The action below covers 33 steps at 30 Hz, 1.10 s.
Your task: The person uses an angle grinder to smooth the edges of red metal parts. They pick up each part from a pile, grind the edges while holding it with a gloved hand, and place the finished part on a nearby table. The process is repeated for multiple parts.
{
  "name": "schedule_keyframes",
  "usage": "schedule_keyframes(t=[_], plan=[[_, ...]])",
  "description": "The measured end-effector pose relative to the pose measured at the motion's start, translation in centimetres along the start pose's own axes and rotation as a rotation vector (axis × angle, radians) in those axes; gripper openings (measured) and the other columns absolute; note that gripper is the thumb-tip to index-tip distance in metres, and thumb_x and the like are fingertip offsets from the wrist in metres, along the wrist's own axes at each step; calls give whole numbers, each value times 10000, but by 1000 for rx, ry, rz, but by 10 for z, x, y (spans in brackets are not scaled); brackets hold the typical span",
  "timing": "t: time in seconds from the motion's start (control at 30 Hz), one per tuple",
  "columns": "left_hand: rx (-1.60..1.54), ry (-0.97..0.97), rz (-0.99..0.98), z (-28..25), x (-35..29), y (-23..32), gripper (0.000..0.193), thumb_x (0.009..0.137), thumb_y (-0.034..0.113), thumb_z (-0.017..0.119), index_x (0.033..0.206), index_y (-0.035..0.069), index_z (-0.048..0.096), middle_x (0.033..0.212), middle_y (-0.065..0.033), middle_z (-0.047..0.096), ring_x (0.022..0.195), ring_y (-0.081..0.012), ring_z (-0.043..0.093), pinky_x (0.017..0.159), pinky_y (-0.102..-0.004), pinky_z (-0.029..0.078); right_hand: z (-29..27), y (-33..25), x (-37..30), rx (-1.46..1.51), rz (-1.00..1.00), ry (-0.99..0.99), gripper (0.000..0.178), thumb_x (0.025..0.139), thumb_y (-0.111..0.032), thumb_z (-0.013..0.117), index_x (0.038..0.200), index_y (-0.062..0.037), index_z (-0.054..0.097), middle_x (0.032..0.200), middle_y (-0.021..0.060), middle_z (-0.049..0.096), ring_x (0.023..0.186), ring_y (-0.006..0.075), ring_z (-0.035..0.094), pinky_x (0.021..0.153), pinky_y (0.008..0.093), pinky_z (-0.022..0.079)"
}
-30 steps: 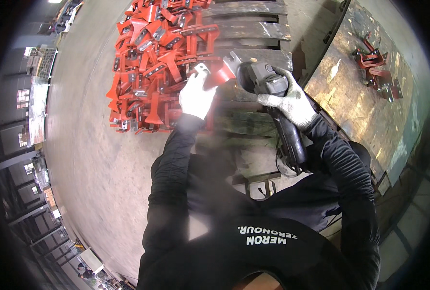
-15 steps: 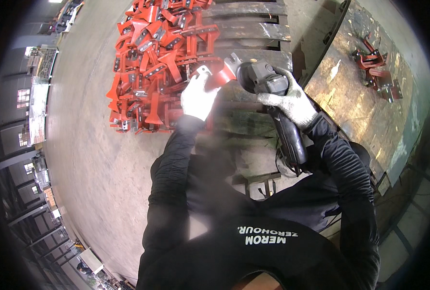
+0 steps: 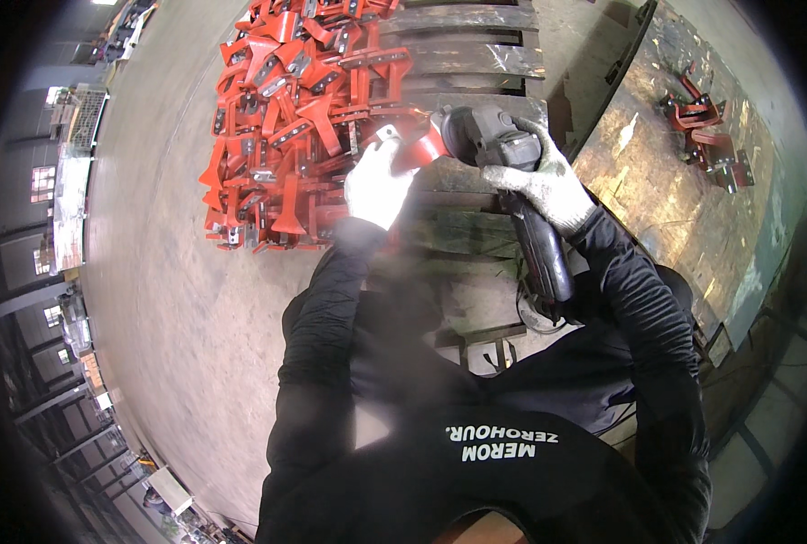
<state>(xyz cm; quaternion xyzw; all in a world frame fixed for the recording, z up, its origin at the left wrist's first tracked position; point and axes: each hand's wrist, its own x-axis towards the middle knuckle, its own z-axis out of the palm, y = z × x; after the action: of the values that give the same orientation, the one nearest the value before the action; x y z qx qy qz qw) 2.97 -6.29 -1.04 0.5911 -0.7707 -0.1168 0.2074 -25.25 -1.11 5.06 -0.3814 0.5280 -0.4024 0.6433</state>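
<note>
A: Start with the head view. What does the left hand have?

B: The left hand (image 3: 376, 186), in a white glove, sits just short of twelve o'clock from the middle of the view. Its fingers are closed on the near end of a red bracket (image 3: 429, 150).

A: Where exactly is that bracket?

B: At twelve o'clock, between the two hands. It reaches from the glove toward three o'clock, and its surface looks blurred.

A: And the right hand?

B: The right hand (image 3: 555, 190), gloved too, is at two o'clock. It is wrapped around a black and grey angle grinder (image 3: 503, 145), thumb on the near side, fingers over the far side. The tool's head is at one o'clock, and its dark body slants down toward the person's lap.

A: Does the disc touch the bracket?

B: The disc (image 3: 456, 134) is right at the bracket's far end; I can't tell whether they actually touch.

A: What lies around the hands?

B: A heap of red brackets (image 3: 294, 127) at eleven o'clock, beyond the left hand. Between twelve and one, the dark slats of a wooden pallet (image 3: 476, 59). Toward two o'clock, a worn board (image 3: 621, 181) with a few red parts (image 3: 713, 150) near its far side.
</note>
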Motion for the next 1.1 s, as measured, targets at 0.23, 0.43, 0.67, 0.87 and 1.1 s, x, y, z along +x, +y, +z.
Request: schedule_keyframes(t=[0.23, 0.43, 0.67, 0.87, 1.1], plan=[[103, 81, 108, 3, -4, -11, 488, 835, 257, 718, 1300, 154, 615, 1165, -134, 661, 917, -376, 698, 780, -469, 580, 0, -3, -1, -78, -8, 3, 1014, 764, -176, 915, 1556, -18, 301, 1315, 152, 614, 1139, 198, 632, 960, 342, 547], [67, -17, 83, 0, -4, -5, 504, 839, 232, 697, 1325, 142, 599, 1225, -136, 651, 926, -369, 700, 791, -461, 588, -1, 0, 0, -47, -37, -30, 1030, 747, -187, 925, 1551, -9, 304, 1329, 155, 603, 1153, 209, 627, 969, 343, 540], [37, -32, 82, 0, -5, -3, 508, 834, 240, 716, 1317, 136, 601, 1222, -141, 648, 944, -365, 695, 800, -455, 584, -2, -1, 1, -66, -40, -24, 1017, 759, -182, 917, 1549, -3, 303, 1295, 149, 613, 1114, 198, 630, 949, 344, 543], [59, 33, 63, -1, -3, -12, 461, 840, 214, 694, 1291, 160, 614, 1201, -130, 651, 918, -367, 696, 790, -450, 584, -6, 9, -4, -30, 9, -72, 986, 774, -171, 905, 1545, -20, 308, 1267, 142, 622, 1055, 186, 643, 878, 325, 561], [47, 5, 44, -9, -3, -8, 476, 768, 137, 798, 1220, 64, 669, 1167, -123, 677, 985, -325, 698, 858, -376, 568, -4, 5, 3, 91, -9, 10, 881, 787, -172, 912, 1472, -32, 377, 1093, 113, 662, 788, 153, 676, 689, 300, 582]])
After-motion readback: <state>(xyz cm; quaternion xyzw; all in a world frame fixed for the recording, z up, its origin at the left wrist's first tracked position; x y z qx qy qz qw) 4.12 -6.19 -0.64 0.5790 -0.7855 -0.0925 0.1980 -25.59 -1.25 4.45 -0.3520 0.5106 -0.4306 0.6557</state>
